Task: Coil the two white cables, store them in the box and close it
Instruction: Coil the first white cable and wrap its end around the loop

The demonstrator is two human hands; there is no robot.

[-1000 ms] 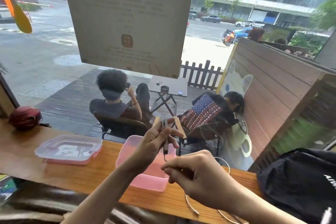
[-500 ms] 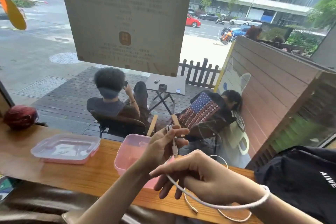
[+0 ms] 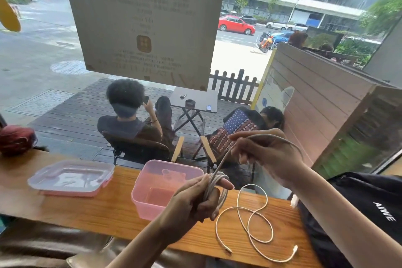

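My left hand (image 3: 202,198) grips loops of one white cable (image 3: 214,183); my right hand (image 3: 263,152) pinches its tail. If I pull hard, the loops may slip off.

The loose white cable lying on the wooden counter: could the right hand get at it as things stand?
Probably not yet. The loose white cable lies uncovered just below the right hand, with nothing between them, but that hand's grip is taken up by the other white cable, which the left hand is coiling.

Café window counter (image 3: 108,209), street-facing, patio seating (image 3: 134,148) outside.
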